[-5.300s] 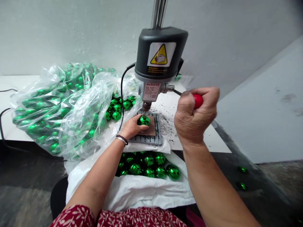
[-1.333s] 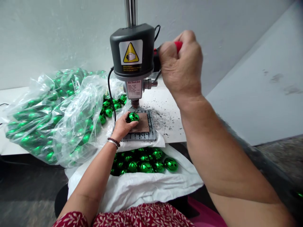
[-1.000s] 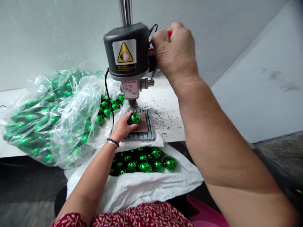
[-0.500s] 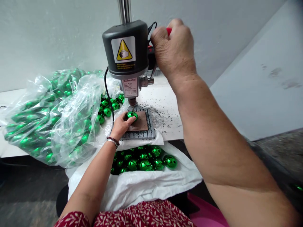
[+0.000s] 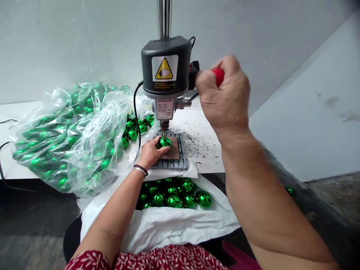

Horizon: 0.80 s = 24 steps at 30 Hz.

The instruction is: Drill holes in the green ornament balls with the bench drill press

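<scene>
My left hand (image 5: 152, 151) grips a shiny green ball (image 5: 164, 142) on a brown board (image 5: 173, 149), which lies on the grey slotted base (image 5: 177, 164) of a bench drill (image 5: 165, 69). The drill's chuck (image 5: 164, 125) is right above the ball, with a thin bit that seems to reach its top. At the drill's right side, my right hand (image 5: 223, 93) is closed round the red knob (image 5: 218, 76) of the feed lever.
Clear plastic bags of green balls (image 5: 67, 138) cover the left of the white table (image 5: 205, 157). More green balls (image 5: 174, 200) lie on a white cloth (image 5: 180, 225) over my lap. Dark shavings are scattered right of the base. A black cable hangs left of the drill.
My right hand has come down and towards me with the red knob, more of which now shows. The view has shifted, so the drill appears further right and lower. My left hand still holds the ball.
</scene>
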Motion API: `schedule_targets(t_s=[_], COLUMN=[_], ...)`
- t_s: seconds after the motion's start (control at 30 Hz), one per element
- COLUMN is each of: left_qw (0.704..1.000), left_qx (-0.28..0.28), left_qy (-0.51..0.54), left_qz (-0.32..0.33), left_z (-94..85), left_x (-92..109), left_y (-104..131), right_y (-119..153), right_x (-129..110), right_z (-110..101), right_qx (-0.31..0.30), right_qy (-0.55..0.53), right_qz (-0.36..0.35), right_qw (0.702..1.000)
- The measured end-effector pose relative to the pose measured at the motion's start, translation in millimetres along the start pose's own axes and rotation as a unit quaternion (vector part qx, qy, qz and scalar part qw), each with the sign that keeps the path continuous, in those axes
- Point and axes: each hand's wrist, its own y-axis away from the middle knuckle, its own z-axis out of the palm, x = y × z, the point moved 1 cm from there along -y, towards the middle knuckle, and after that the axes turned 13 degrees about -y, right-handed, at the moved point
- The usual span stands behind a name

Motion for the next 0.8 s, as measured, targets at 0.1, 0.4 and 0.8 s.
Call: schedule_targets(t_s=[0.1, 0.4, 0.8], left_qw=[1.000, 0.997, 0.998], left_qx=[-0.012, -0.023, -0.022], left_qy=[-0.025, -0.071, -0.062], left_qz=[0.002, -0.008, -0.008], left_z=[-0.9, 2.1, -1.9], left_x=[2, 0, 6], left_y=[2, 1, 4], right_y=[17, 33, 61], right_x=[11, 35, 47], right_z=[-5, -5, 11], right_qx=[0.002, 0.017, 0.131], right_qy=[0.021, 0.013, 0.000], right_qz=[-0.016, -0.111, -0.141], right_qw=[1.000, 0.994, 0.981])
